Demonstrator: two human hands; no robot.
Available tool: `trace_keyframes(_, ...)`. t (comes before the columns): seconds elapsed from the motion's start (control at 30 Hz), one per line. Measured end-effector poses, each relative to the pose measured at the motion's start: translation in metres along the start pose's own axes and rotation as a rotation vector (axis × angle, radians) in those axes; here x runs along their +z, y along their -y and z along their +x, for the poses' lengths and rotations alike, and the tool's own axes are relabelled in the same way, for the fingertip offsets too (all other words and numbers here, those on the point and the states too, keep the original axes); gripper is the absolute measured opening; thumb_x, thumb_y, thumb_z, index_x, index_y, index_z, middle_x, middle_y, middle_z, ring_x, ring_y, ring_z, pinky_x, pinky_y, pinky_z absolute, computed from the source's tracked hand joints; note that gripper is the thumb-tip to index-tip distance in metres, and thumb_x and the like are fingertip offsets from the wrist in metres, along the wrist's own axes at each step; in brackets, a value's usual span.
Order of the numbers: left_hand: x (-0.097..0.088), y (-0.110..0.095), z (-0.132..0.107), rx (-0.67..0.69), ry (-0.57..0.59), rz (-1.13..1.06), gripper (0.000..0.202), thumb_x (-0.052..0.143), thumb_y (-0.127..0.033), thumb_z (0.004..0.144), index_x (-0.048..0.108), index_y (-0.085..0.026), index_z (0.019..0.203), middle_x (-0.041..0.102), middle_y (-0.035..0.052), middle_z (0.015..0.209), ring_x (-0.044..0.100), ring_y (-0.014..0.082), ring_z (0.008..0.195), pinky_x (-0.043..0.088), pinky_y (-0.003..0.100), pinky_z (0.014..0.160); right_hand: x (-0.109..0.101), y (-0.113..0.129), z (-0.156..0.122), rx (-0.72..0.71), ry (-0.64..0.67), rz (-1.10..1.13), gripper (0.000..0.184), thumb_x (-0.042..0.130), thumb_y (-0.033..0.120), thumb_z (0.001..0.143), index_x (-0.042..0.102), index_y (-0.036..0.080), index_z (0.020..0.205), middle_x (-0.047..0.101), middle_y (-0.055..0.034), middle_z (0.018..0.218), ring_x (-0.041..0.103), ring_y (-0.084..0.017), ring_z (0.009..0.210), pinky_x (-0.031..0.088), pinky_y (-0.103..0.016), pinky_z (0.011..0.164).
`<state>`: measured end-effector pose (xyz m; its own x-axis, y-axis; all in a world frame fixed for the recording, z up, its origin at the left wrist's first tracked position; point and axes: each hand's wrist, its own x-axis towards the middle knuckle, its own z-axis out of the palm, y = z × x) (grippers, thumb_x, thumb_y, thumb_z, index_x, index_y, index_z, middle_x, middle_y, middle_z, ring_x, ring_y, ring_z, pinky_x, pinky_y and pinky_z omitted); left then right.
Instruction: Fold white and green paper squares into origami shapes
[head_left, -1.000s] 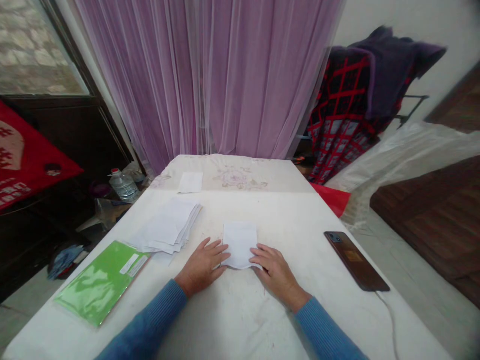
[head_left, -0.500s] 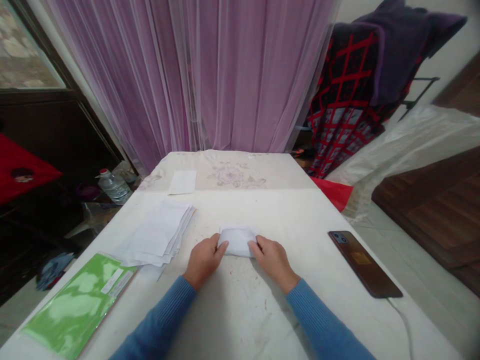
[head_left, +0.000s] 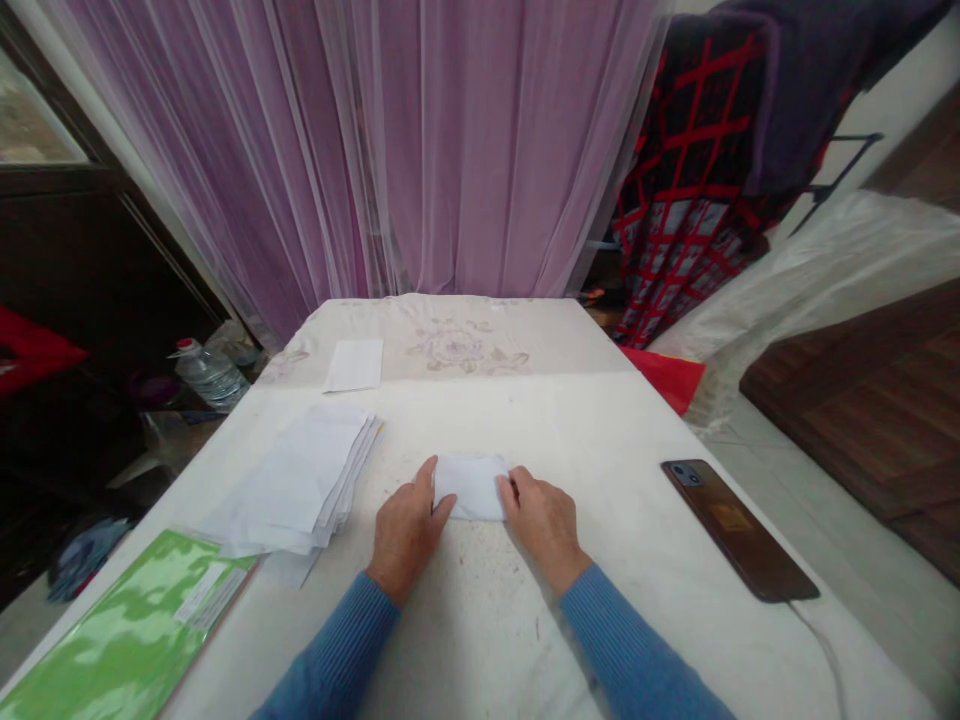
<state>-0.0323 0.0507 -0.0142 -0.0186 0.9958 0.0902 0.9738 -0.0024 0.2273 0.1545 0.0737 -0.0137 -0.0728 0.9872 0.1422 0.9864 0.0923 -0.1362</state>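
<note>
On my feed, left grip [head_left: 409, 530] and right grip [head_left: 545, 520] pinch the white paper [head_left: 471, 488] between them. It has just shortened; I judge folding underway.

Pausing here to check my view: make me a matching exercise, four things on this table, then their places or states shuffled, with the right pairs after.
Things:
1. small white paper
2. phone
3. flat shiny packet
4. stack of papers

Places and states:
A. green, at the near left of the table
B. between the left hand and the right hand, touched by both
C. near the right edge, with a cable at its near end
D. white, with uneven edges, left of the hands

Right pairs: 1-B, 2-C, 3-A, 4-D
</note>
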Motion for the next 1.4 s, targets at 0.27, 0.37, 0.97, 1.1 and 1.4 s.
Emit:
trace_keyframes(0.27, 0.000, 0.000, -0.002, 0.136, -0.163, -0.015, 0.037, 0.050, -0.038, 0.092, 0.055, -0.022, 0.125, 0.066, 0.0085, 0.104, 0.063, 0.0219, 0.093, 0.051, 0.033, 0.081, 0.003, 0.001, 0.003, 0.032, 0.007, -0.002, 0.028, 0.046, 0.036, 0.096, 0.066, 0.021, 0.084, 0.071, -0.0047, 0.068, 0.063, -0.016, 0.059, 0.023, -0.027, 0.052)
trace_keyframes(0.37, 0.000, -0.006, -0.007, 0.256, -0.216, 0.002, 0.030, 0.053, -0.034, 0.091, 0.062, -0.024, 0.117, 0.059, 0.0112, 0.127, 0.056, 0.0282, 0.115, 0.048, 0.043, 0.094, 0.004, 0.000, 0.003, 0.032, 0.007, -0.004, 0.028, 0.045, 0.038, 0.096, 0.065, 0.021, 0.084, 0.071, -0.0046, 0.068, 0.063, -0.016, 0.059, 0.023, -0.026, 0.052)
trace_keyframes(0.97, 0.032, -0.011, -0.018, 0.496, -0.171, 0.006, 0.050, 0.038, -0.044, 0.097, 0.048, -0.017, 0.138, 0.051, 0.0110, 0.143, 0.042, 0.0276, 0.136, 0.033, 0.049, 0.112, 0.005, -0.001, 0.002, 0.049, -0.006, 0.058, 0.022, 0.047, 0.035, 0.095, 0.063, 0.021, 0.096, 0.071, -0.0030, 0.069, 0.065, -0.016, 0.060, 0.028, -0.025, 0.053)
trace_keyframes(1.1, 0.031, -0.013, -0.015, 0.458, -0.175, -0.028, 0.042, 0.035, -0.035, 0.099, 0.053, -0.019, 0.133, 0.055, 0.0092, 0.140, 0.045, 0.0254, 0.133, 0.035, 0.048, 0.110, 0.009, -0.009, -0.001, 0.063, -0.117, 0.244, 0.026, 0.046, 0.033, 0.093, 0.059, 0.019, 0.110, 0.069, -0.0009, 0.067, 0.065, -0.017, 0.062, 0.038, -0.025, 0.056)
trace_keyframes(1.4, 0.029, -0.009, -0.003, 0.408, -0.132, -0.189, 0.039, 0.039, -0.016, 0.093, 0.056, -0.021, 0.127, 0.061, 0.0078, 0.131, 0.050, 0.0228, 0.124, 0.039, 0.045, 0.104, 0.014, 0.006, -0.006, -0.375, -0.119, 0.287, 0.047, 0.031, 0.020, 0.096, 0.046, 0.014, 0.139, 0.046, -0.0116, 0.146, 0.038, -0.023, 0.137, 0.027, -0.045, 0.113)
